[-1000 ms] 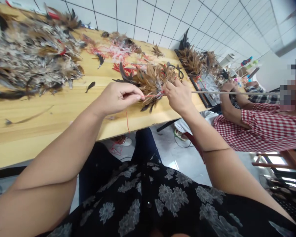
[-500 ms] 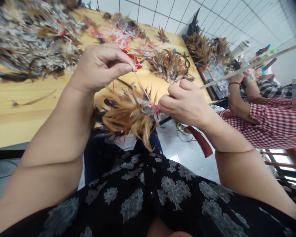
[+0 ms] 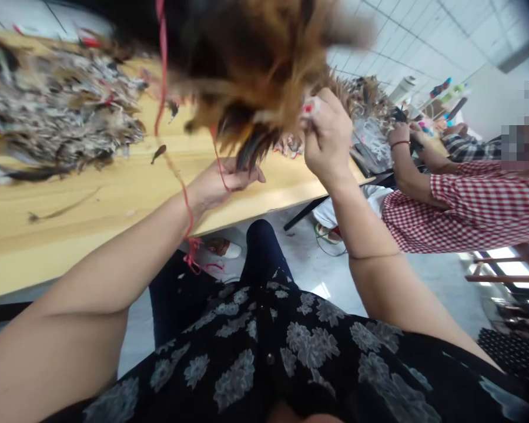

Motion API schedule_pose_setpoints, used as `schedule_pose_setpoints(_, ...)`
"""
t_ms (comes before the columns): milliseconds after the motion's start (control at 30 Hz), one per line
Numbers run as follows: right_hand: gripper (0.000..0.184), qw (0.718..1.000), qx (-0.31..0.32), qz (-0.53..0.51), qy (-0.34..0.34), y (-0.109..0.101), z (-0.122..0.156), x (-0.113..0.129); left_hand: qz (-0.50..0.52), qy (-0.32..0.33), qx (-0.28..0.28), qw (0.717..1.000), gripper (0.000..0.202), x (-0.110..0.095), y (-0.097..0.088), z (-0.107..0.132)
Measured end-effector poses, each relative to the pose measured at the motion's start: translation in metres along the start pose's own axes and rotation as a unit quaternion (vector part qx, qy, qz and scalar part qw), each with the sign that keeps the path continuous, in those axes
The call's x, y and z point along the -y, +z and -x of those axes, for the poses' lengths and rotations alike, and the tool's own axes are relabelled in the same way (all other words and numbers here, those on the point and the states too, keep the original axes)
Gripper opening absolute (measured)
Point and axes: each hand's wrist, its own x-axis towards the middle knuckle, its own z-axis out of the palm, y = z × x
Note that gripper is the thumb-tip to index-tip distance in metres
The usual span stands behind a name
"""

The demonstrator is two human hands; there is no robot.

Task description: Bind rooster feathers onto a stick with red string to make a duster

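My right hand (image 3: 328, 138) is closed around the base of a feather duster (image 3: 264, 70), lifted high in front of me. Its brown and black feathers are blurred and cover the middle of the table. White and red wrapping shows by my fingers. Beneath the feathers, my left hand (image 3: 223, 185) has its fingers stretched out, partly hidden by dark feather tips. A red thread (image 3: 217, 155) runs down from the feathers across these fingers. Another length of red string (image 3: 162, 76) hangs over my left forearm and ends in a tangle near the table edge.
A large heap of grey and brown feathers (image 3: 62, 111) lies on the wooden table (image 3: 92, 223) at left. More brown feathers (image 3: 370, 94) stand at the back right. A co-worker in a red checked shirt (image 3: 467, 211) sits at right, hands (image 3: 399, 135) at work.
The feather duster has risen from my lap to high before me, carried by my right hand. My left hand has dropped and opened from its pinch. The pale stick behind my right hand no longer shows.
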Motion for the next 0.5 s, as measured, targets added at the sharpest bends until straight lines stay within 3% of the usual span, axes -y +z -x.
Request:
schedule_pose_setpoints(100,0.029,0.991,0.031,-0.066,0.115,0.024,-0.008,-0.010,0.055,-0.021,0.019,0.998,0.051,0.000,-0.019,-0.005)
schedule_pose_setpoints(167,0.029,0.984,0.069,-0.081,0.140,0.029,-0.008,-0.014,0.096,-0.018,0.016,0.995,0.052,-0.003,-0.044,-0.008)
schedule_pose_setpoints(333,0.028,0.983,0.102,-0.002,0.153,0.021,0.014,-0.047,0.094,0.023,-0.063,0.993,0.043,-0.025,-0.102,-0.001)
schedule_pose_setpoints(500,0.029,0.990,0.098,0.016,0.096,0.007,0.044,-0.096,0.086,0.055,-0.153,0.983,0.038,-0.045,-0.111,0.008)
